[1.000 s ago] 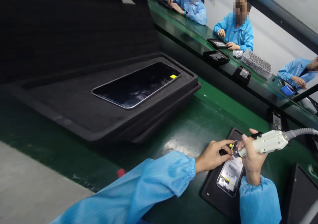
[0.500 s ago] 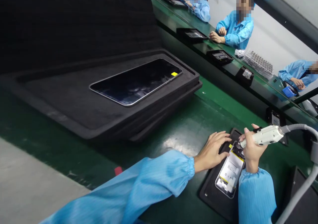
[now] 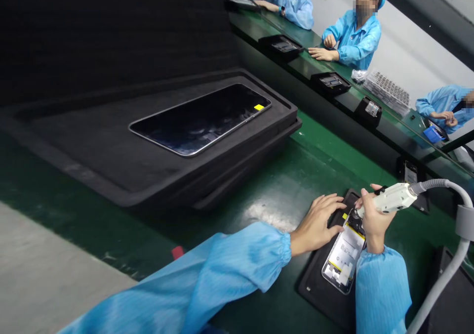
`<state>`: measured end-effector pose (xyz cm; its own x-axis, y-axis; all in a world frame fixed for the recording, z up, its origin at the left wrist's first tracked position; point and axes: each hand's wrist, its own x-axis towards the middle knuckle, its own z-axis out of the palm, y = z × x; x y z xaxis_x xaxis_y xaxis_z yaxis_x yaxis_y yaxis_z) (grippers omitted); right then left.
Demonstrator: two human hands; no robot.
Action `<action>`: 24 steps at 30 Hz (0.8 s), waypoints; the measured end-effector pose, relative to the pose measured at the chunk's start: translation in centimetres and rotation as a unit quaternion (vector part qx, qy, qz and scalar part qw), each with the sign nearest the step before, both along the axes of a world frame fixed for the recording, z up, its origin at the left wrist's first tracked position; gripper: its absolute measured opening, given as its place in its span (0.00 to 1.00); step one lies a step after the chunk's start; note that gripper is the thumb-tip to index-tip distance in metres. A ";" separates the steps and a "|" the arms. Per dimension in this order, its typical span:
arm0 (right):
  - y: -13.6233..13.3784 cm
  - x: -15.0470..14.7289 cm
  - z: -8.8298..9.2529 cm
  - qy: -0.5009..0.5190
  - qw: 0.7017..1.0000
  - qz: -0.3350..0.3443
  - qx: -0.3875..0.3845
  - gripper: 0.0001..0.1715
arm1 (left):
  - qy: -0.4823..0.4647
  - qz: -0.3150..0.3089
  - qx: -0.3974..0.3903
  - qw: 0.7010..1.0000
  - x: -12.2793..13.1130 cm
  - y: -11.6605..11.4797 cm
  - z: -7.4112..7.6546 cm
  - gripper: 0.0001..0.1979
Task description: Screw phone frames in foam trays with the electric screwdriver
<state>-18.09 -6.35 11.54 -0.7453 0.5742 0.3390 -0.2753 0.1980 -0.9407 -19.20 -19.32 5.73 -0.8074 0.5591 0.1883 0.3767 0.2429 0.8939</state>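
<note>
An opened phone [image 3: 342, 262], its inner parts and white battery exposed, lies in a black foam tray [image 3: 314, 289] at the lower right. My right hand [image 3: 375, 220] is wrapped round a white electric screwdriver [image 3: 396, 197], held tilted with its tip down at the phone's upper end. The exact contact point is hidden by my fingers. My left hand [image 3: 319, 224] rests at the phone's left side, fingers stretched out over the tray and thumb near the phone's edge. A small yellow sticker [image 3: 344, 216] shows beside the fingertips.
A grey hose [image 3: 440, 279] rises on the right to the screwdriver. Left stands a stack of black foam trays [image 3: 92, 171] with a dark-screened phone [image 3: 202, 121] on top. Beyond, a line [image 3: 333, 89] carries trayed phones past several co-workers in blue [image 3: 361, 37].
The screwdriver and my right hand have shifted slightly left at the phone's upper end. My left hand has stayed in place. Across the line, co-workers' hands have moved.
</note>
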 end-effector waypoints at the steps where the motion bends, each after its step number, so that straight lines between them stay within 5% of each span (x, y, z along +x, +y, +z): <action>1: 0.0 0.0 -0.1 -0.005 1.000 0.006 0.002 0.20 | -0.001 0.000 -0.001 1.000 0.0 0.0 0.0 0.25; 19: -0.5 0.2 -0.4 -0.025 0.999 0.027 0.018 0.19 | 0.010 -0.005 -0.016 1.000 -0.1 0.1 0.0 0.25; 24: -0.2 1.8 1.9 -0.015 0.996 0.005 0.087 0.20 | 0.028 -0.004 -0.022 0.999 -0.2 0.3 -0.1 0.24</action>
<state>-16.32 -6.54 13.45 -0.7621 0.5007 0.4105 -0.2515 0.3553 -0.9003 -19.37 -19.06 5.60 -0.7921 0.5739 0.2079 0.4277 0.2787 0.8599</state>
